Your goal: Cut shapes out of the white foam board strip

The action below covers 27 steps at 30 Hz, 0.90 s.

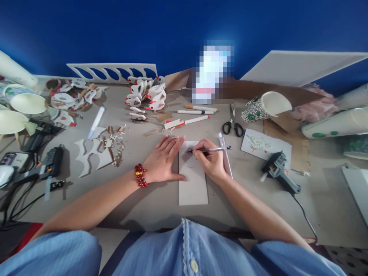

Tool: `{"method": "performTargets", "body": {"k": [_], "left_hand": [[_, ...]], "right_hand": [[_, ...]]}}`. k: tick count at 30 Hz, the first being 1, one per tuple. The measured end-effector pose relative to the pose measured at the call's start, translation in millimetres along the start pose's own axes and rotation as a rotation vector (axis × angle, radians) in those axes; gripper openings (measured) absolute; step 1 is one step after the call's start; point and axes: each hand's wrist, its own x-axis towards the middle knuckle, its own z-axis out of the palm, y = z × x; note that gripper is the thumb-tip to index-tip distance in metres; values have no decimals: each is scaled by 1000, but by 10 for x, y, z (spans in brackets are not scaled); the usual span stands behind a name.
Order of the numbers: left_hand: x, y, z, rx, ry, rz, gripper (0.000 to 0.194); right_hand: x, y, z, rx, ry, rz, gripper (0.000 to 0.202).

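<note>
A long white board [193, 191] lies in front of me with a faint curved line on it. My left hand [163, 161] is spread flat, its fingertips and thumb over the board's left edge. In my right hand [211, 159] is a pen [215, 148], gripped near its tip, which touches the upper part of the board. A pale utility knife [226, 161] lies just right of my right hand. White bird cutouts [156, 97] with red beaks stand in a cluster beyond my left hand.
Black scissors [232, 124], several markers [197, 112] and a bird drawing [255, 143] lie farther back. A glue gun [280, 174] rests at the right, its cord trailing forward. White scraps [92, 153] and paper cups [28, 103] are at the left. A patterned cup [258, 109] lies tipped.
</note>
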Motion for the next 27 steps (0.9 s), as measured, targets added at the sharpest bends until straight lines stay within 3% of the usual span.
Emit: {"method": "performTargets", "body": {"k": [27], "left_hand": [[2,-5,7,-7,0,-4,129]], "right_hand": [[-17,64,-14,13,37,-5,11]]}}
